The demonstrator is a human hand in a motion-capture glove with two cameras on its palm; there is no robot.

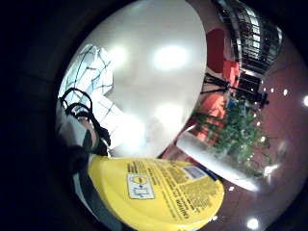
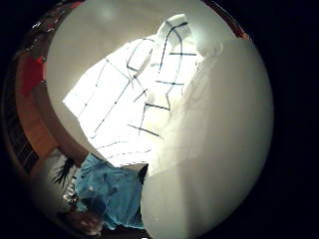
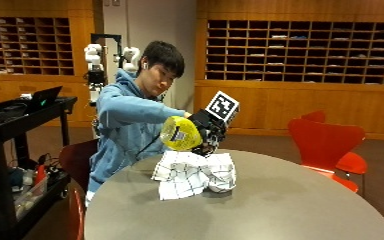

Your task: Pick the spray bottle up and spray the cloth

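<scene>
Gloved hand holds a yellow spray bottle over the cloth.

From the outside view, a person sits at the left of the round table, right arm reaching forward. The yellow spray bottle is tilted just above the checked cloth, which lies bunched on the table. The right hand wraps round the bottle's far end, fingers curled on it. The nozzle is hidden behind the glove, so where it points cannot be told.
</scene>
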